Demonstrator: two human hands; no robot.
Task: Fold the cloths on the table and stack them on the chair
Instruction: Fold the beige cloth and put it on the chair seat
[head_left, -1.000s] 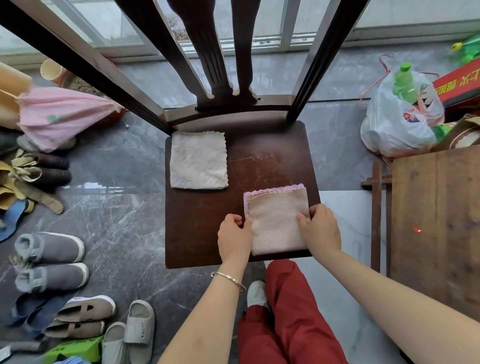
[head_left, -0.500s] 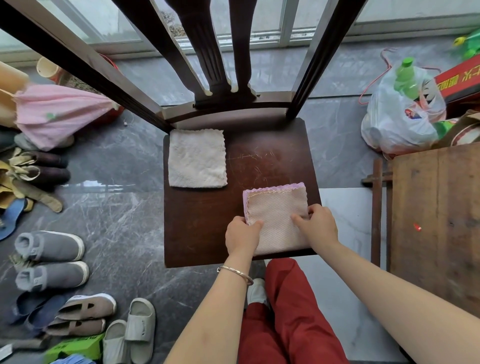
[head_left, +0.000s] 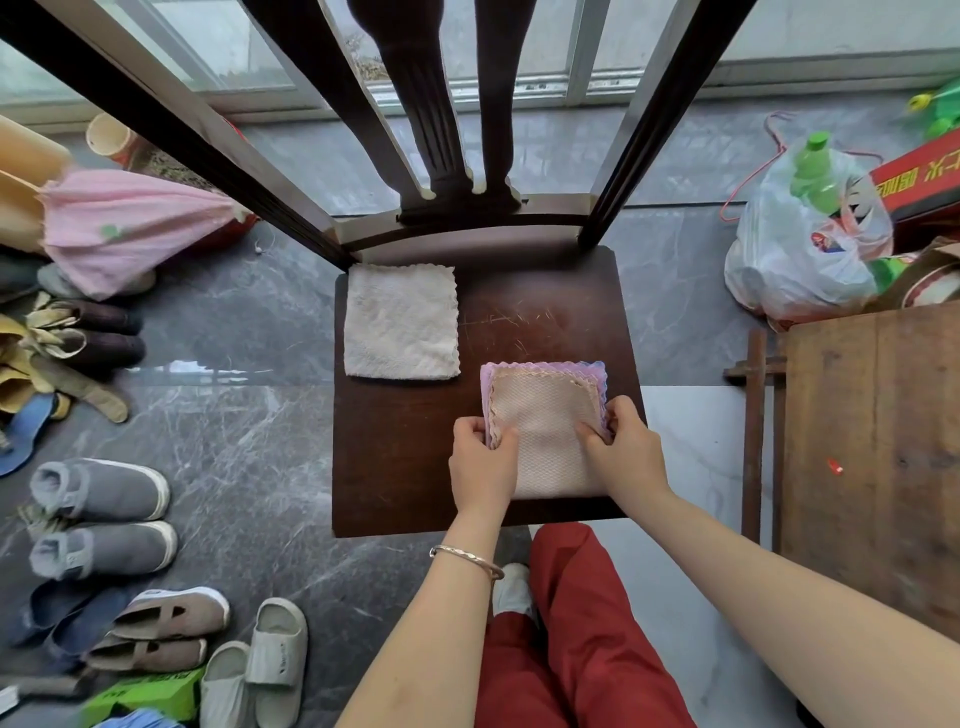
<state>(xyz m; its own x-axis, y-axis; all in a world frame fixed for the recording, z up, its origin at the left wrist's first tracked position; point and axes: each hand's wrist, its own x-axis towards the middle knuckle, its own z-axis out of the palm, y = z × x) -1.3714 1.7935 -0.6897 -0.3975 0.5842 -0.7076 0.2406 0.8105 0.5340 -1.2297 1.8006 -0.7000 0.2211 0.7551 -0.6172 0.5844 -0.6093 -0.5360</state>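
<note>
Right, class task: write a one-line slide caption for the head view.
Left hand and right hand pinch a folded pink cloth on the chair, a cream cloth lying apart.

My left hand (head_left: 480, 467) and right hand (head_left: 626, 457) have slid inward from the side edges of the beige cloth (head_left: 543, 415). My fingers (head_left: 506, 437) now pinch its top layer, and more of the purple frilled edge (head_left: 487, 387) shows beyond the beige cloth's far and right sides.

Dark wooden chair (head_left: 410, 457), seat scratched near the middle. Folded cream cloth (head_left: 401, 322) lies flat at the seat's back left corner. Folded peach cloth (head_left: 545, 415), purple scalloped edging showing along its far side, lies front right, apart from the cream one.
</note>
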